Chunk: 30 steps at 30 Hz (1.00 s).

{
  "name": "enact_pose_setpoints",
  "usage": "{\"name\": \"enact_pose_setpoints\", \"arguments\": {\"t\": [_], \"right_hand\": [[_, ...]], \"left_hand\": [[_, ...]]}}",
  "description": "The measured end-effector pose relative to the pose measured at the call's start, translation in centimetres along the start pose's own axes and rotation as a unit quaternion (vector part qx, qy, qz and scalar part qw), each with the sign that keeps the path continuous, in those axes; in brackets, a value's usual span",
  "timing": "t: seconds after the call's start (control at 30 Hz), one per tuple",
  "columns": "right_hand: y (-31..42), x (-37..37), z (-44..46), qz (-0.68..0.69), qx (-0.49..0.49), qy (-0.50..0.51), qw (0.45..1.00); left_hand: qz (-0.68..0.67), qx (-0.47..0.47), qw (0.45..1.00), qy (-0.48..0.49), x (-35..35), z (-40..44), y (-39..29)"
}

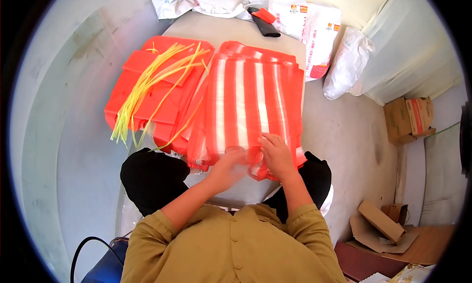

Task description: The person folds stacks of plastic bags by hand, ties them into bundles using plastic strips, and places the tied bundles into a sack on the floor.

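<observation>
A stack of red-and-white striped plastic bags (250,96) lies in front of me, with crumpled red edges toward my body. My left hand (230,169) is over the stack's near edge, blurred by motion, so its grip does not show. Beside it, my right hand (277,156) has its fingers bent onto the near part of the top bag, where red plastic bunches up below the fingers. Left of the striped stack sits a pile of folded red plastic (147,93), and a bundle of yellow strips (142,89) is spread across it.
White printed sacks (319,37) line the far edge, with a black-and-red item (265,25) near them. A wrapped white bundle (348,61) leans at the right. Cardboard boxes (410,118) stand farther right, and flattened cardboard (381,229) lies at lower right.
</observation>
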State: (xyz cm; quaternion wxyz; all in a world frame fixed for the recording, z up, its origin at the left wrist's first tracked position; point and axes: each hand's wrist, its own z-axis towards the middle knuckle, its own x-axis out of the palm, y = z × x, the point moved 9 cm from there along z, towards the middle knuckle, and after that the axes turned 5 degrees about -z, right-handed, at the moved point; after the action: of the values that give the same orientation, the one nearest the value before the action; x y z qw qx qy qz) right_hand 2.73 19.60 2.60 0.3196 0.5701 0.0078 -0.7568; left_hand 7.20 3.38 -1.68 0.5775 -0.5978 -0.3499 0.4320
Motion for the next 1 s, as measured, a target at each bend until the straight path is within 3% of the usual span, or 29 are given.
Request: {"name": "enact_pose_setpoints", "arguments": {"t": [0.13,0.23,0.33,0.43,0.53,0.6,0.8,0.9,1.0], "right_hand": [[0.1,-0.2,-0.5,-0.001,-0.017,0.008,1.000],[0.4,-0.8,-0.6,0.009,-0.019,-0.004,1.000],[0.3,-1.0,-1.0,0.033,-0.004,-0.013,0.999],[0.1,-1.1,-1.4,0.061,0.017,-0.021,0.998],[-0.2,-1.0,-1.8,0.087,0.039,-0.027,0.995],[0.0,-1.1,-1.8,0.099,0.042,-0.027,0.994],[4.6,-2.7,-0.4,0.019,-0.074,-0.004,0.997],[2.8,-0.9,0.0,-0.034,-0.050,0.062,0.996],[-1.0,0.6,-0.1,0.182,0.098,0.067,0.976]], "left_hand": [[-0.162,-0.160,0.974,0.013,1.8,0.5,3.1],[-0.182,-0.170,0.968,0.003,2.1,0.7,4.5],[-0.142,-0.107,0.984,-0.029,2.1,1.1,5.2],[-0.215,-0.089,0.972,-0.042,2.1,1.3,4.2],[-0.348,-0.168,0.922,-0.022,2.8,1.2,4.2],[-0.366,-0.165,0.916,-0.007,2.8,1.1,3.8],[-0.417,-0.178,0.891,0.028,2.5,1.0,0.3],[-0.400,-0.180,0.898,0.038,2.2,0.9,-0.3],[-0.369,-0.185,0.910,0.038,1.8,0.5,-0.5]]}}
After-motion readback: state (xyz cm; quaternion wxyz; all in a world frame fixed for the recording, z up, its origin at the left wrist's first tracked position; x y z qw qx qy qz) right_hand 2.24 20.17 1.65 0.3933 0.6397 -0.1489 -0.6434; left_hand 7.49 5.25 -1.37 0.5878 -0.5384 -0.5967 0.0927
